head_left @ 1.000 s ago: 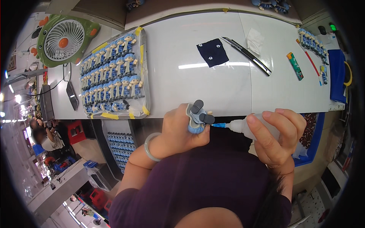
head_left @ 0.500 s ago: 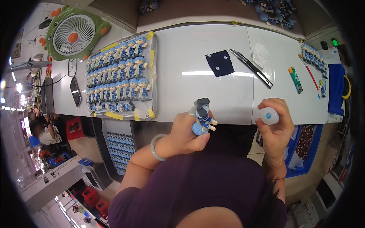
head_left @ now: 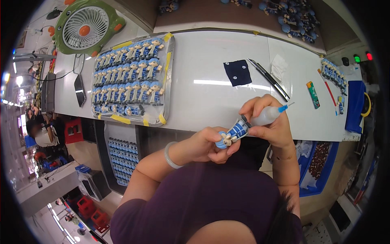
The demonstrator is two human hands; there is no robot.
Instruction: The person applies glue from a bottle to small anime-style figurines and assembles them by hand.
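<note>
Over the white bench's (head_left: 211, 101) near edge, her left hand (head_left: 205, 144) grips a small blue-striped figurine (head_left: 235, 132); her right hand (head_left: 268, 122) clasps a translucent blue-nozzled squeeze bottle (head_left: 270, 115), seemingly mid-gluing; pressing parts together likely follows.

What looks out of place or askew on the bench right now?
Only the bottom row of the tray: the figurines in the bottom row lie tipped sideways while the rows above stand in tidy lines. No spill shows. The left hand holds a blue figurine; the right hand holds a glue bottle.
</note>
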